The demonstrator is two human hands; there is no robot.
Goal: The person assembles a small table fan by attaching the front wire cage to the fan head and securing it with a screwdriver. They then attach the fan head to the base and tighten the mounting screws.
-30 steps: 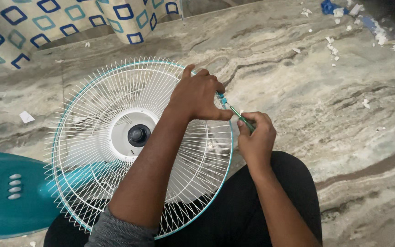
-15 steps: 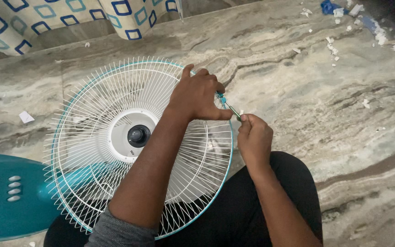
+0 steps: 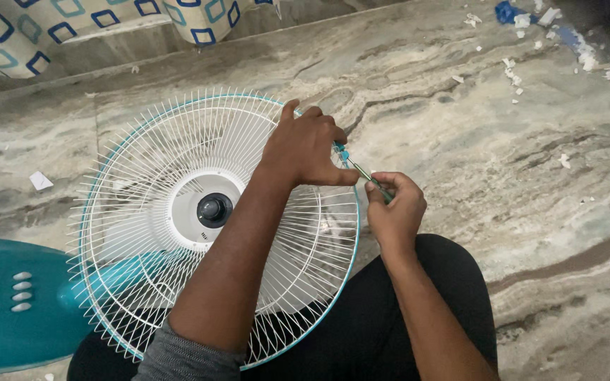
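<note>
Here the left hand [image 3: 305, 148] clamps the rim of the white fan guard [image 3: 178, 212] lying on the marble floor [image 3: 474, 141]; the right hand [image 3: 393, 208] grips a green screwdriver [image 3: 370, 178] at the rim's teal clip [image 3: 342, 152]; apparently mid-turn on its screw, needing steady alignment.

Left hand [image 3: 305, 148] grips the fan guard [image 3: 150, 176] rim; right hand [image 3: 393, 208] holds a green screwdriver [image 3: 365, 173] against the rim clip [image 3: 342, 152].
</note>
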